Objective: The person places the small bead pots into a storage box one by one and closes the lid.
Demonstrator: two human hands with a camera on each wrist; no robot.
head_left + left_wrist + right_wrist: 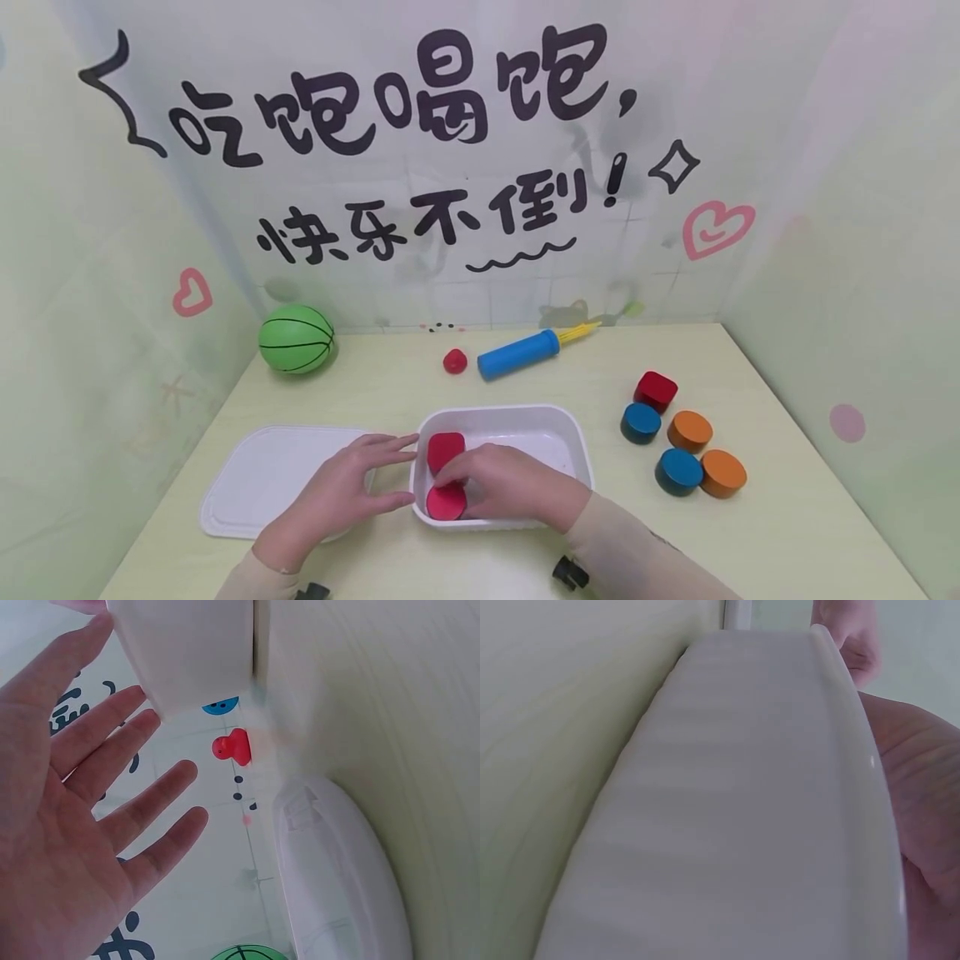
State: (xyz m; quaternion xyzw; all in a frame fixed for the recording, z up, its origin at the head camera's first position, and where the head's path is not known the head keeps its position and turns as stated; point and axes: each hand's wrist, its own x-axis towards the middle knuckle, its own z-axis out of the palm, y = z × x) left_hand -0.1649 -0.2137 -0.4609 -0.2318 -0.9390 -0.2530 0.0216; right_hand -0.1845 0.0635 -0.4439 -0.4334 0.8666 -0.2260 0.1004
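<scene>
A white plastic box (pixel 551 417) stands in the middle of the table, with a red square block (pixel 446 450) at its left end. In front of that block is a red round block (pixel 446 504); my right hand (pixel 510 483) reaches in over the rim and pinches it. Fingertips of my left hand (pixel 348 483) touch the box's left end, the fingers extended and spread in the left wrist view. From the right wrist, the box's ribbed side wall (pixel 727 787) hides the blocks and most of the right hand.
A white lid (pixel 258 475) lies left of the box. On the right are two blue round blocks (pixel 679 472), two orange ones (pixel 723 473) and a red square one (pixel 656 390). Behind are a green ball (pixel 296 339), a small red figure (pixel 454 361) and a blue pump (pixel 519 354).
</scene>
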